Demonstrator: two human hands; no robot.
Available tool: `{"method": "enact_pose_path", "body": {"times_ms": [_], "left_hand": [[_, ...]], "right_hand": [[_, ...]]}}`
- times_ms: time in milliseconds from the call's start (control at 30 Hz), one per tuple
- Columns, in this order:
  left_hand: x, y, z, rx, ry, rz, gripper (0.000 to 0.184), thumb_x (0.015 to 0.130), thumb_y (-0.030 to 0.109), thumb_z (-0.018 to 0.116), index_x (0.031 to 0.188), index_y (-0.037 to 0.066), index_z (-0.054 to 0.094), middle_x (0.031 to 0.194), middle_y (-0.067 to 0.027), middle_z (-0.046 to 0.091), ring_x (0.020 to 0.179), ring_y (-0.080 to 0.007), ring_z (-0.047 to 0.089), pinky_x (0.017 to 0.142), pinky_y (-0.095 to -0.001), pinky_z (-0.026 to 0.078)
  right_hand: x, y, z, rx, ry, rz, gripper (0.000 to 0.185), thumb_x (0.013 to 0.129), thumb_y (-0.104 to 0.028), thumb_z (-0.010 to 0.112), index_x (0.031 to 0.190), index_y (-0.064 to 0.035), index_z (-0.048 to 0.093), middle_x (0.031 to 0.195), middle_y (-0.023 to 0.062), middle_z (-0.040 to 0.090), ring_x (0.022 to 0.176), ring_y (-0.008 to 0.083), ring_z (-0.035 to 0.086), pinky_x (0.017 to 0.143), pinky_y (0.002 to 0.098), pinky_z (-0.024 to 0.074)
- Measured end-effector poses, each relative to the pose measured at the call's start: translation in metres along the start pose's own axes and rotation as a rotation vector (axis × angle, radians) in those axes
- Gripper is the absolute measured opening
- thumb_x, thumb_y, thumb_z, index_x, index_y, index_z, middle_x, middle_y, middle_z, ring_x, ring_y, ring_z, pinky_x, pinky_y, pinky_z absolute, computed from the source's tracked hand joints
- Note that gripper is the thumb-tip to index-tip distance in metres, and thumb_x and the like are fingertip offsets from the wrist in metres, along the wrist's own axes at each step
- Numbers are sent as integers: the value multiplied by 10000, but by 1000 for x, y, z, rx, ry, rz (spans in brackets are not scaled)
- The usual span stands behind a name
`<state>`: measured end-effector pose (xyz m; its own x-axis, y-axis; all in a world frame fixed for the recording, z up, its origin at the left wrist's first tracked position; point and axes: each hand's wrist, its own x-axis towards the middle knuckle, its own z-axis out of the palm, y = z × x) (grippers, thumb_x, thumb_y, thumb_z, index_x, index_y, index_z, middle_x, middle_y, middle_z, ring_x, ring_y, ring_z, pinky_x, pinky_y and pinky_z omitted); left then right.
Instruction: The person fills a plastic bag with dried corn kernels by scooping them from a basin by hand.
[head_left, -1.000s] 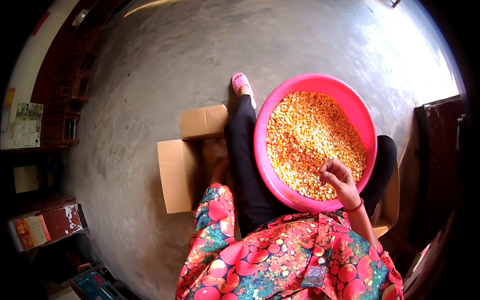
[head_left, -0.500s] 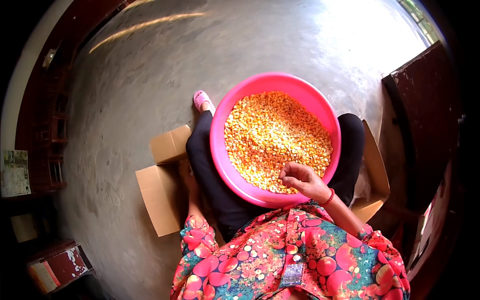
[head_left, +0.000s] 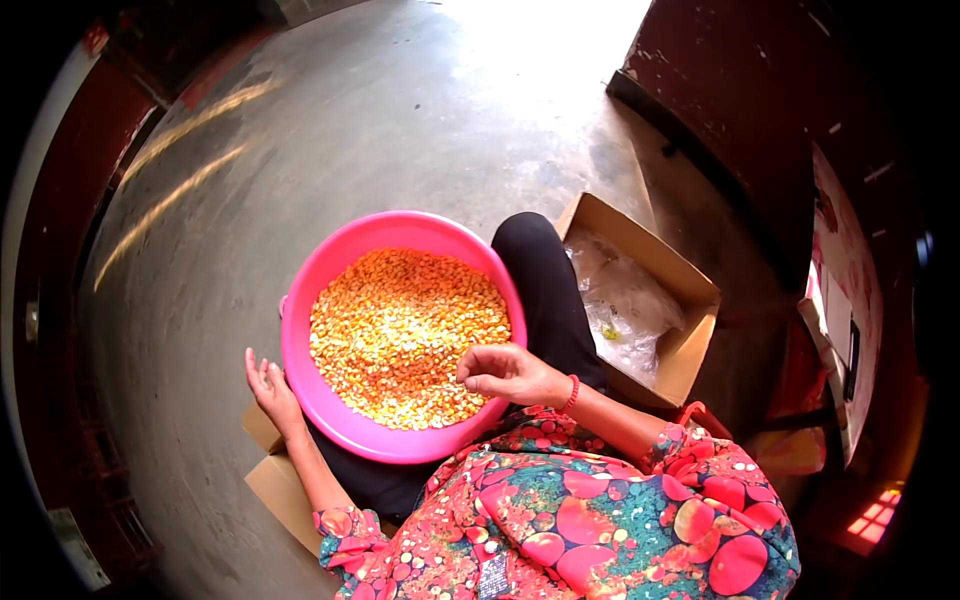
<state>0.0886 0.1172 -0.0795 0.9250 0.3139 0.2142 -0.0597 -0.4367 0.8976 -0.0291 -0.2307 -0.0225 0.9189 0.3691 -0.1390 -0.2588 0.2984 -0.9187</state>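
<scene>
A large pink basin rests on my lap, holding a broad heap of orange and yellow corn kernels. My right hand, with a red bead bracelet at the wrist, hovers over the basin's near right side. Its fingers are curled towards the thumb in a pinch, and what may be between them is too small to make out. Just outside the basin's left rim, my left hand is raised with its fingers apart and nothing in it.
To my right stands an open cardboard box with clear plastic bags inside. Flaps of another cardboard box show below my left arm. Dark red furniture stands at the right, over a grey concrete floor.
My view has turned to the right, showing more of the right box. The left hand has come up out of the left box to beside the basin. My right hand remains pinched above the corn.
</scene>
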Motion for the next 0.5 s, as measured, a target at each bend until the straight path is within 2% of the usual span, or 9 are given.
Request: {"method": "enact_pose_path", "body": {"times_ms": [33,67,100,167,200,300,367,433,500], "left_hand": [[4,-8,10,102,-81,59,404,913,138,428,1299,42,360,1294,-129,393,1077,-242,472,877,-318,395],[9,-14,14,100,-186,30,381,921,159,428,1271,12,396,1239,-140,452,1026,-227,508,883,-312,396],[12,-14,14,104,-208,37,381,921,159,428,1271,12,396,1239,-140,452,1026,-227,508,883,-312,396],[13,-14,11,57,-351,-87,370,936,206,421,1223,-28,434,1122,-102,539,989,-156,514,858,-276,405],[10,-13,13,-7,-294,-50,335,938,207,424,1159,-36,488,1018,-67,574,908,-122,523,810,-260,427],[9,-16,12,-26,-292,-88,316,936,199,430,1134,-39,496,996,-59,573,862,-100,526,762,-239,437],[9,-13,11,-13,-297,-90,313,936,191,430,1133,-43,495,1000,-62,576,867,-107,527,768,-245,436],[8,-11,11,-1,-307,-92,310,935,184,431,1132,-47,494,1003,-65,578,872,-113,528,774,-252,434],[7,-11,12,-18,-272,-116,302,935,179,431,1124,-48,496,994,-63,578,854,-106,527,756,-246,436]], "right_hand": [[-4,-4,-11,-3,39,-45,112,859,-76,526,946,-8,544,822,-14,539,771,45,484,678,204,414],[-13,-19,-23,-11,117,-21,119,857,-92,539,942,-9,553,794,-23,542,748,40,483,659,197,410],[-19,-23,-38,-50,229,-90,127,859,-126,548,944,-34,567,780,-37,556,668,12,484,602,168,415],[-36,-25,-77,-24,456,-109,141,876,-158,518,906,-34,579,717,-15,552,615,29,501,547,174,429],[-44,-27,-95,80,563,-135,143,877,-160,515,878,-33,580,681,-12,540,580,32,490,528,168,417],[-66,13,-170,-3,945,-242,123,866,-130,516,822,-39,586,641,-27,506,531,34,439,475,186,368],[-82,58,-219,29,1118,-83,91,843,-138,529,829,-80,598,657,-32,513,535,40,442,457,193,364],[-94,108,-248,-46,1180,181,89,808,-130,532,841,-105,611,662,-33,513,542,55,453,450,207,374],[-98,151,-261,-12,1119,402,128,777,-126,532,863,-114,626,662,-29,522,550,73,464,453,220,385]]}}
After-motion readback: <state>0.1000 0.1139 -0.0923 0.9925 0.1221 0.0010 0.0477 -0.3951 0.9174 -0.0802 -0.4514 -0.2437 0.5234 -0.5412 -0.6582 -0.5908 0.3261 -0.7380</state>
